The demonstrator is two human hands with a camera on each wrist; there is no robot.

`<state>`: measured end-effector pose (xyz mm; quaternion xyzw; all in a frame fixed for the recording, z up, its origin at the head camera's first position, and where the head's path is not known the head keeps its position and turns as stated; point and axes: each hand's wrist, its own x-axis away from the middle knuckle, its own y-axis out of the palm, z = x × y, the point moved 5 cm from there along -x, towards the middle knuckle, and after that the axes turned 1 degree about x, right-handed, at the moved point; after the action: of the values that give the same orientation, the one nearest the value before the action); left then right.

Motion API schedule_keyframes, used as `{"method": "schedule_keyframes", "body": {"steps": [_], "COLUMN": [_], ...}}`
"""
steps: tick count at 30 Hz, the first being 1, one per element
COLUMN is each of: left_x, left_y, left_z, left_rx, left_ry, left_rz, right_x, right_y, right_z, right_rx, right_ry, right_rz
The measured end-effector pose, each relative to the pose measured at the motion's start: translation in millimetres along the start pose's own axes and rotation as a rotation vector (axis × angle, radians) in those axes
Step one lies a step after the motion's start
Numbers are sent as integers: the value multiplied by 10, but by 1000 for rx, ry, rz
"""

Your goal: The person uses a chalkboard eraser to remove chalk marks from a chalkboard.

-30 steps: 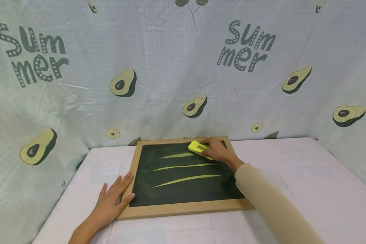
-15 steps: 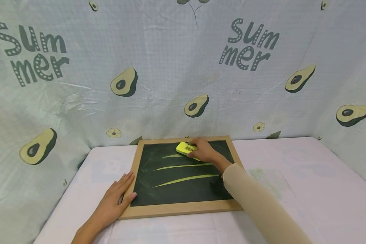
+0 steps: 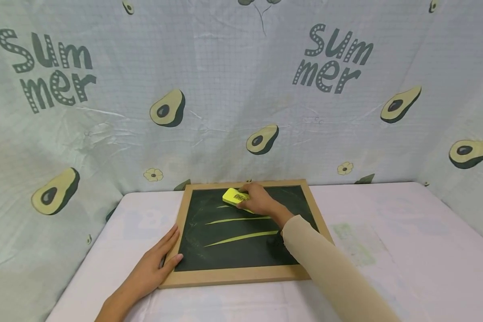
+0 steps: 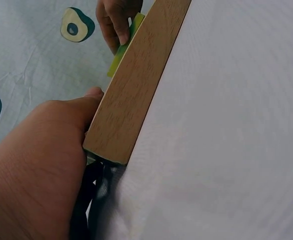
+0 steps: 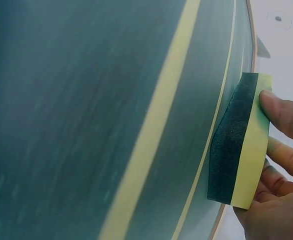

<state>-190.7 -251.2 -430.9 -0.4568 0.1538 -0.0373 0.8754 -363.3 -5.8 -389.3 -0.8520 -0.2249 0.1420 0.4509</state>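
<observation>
A small chalkboard [image 3: 225, 257] in a wooden frame lies on the table. My right hand [image 3: 261, 200] grips a yellow chalkboard eraser [image 3: 231, 196] near the board's top edge, thumb on one side and fingers on the other. In the right wrist view the dark felt of the eraser [image 5: 231, 145] faces the board. A short stub of the top yellow line [image 3: 222, 206] shows left of the eraser. Two longer yellow lines run below, the middle line [image 3: 229, 220] and the bottom line [image 3: 237, 238]. My left hand [image 3: 146, 270] rests along the frame's left side, fingers extended and thumb on the frame.
A pale cloth covers the table [image 3: 370, 286], with a faint green smudge [image 3: 354, 243] right of the board. Behind the board's far edge rises a fabric backdrop [image 3: 217, 147] printed with avocados and lettering.
My right hand has slid the eraser leftward along the top line, and that line's visible part has become shorter. My left hand stays on the frame.
</observation>
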Motion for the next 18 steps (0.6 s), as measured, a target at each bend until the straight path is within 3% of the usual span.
{"method": "schedule_keyframes", "body": {"steps": [18], "left_x": [-8], "left_y": [-14], "left_z": [22], "left_rx": [28], "left_ry": [-19], "left_rz": [-18], "right_x": [-134], "right_y": [142], "right_z": [-251], "right_rx": [19], "right_ry": [-15], "right_rz": [-46]}}
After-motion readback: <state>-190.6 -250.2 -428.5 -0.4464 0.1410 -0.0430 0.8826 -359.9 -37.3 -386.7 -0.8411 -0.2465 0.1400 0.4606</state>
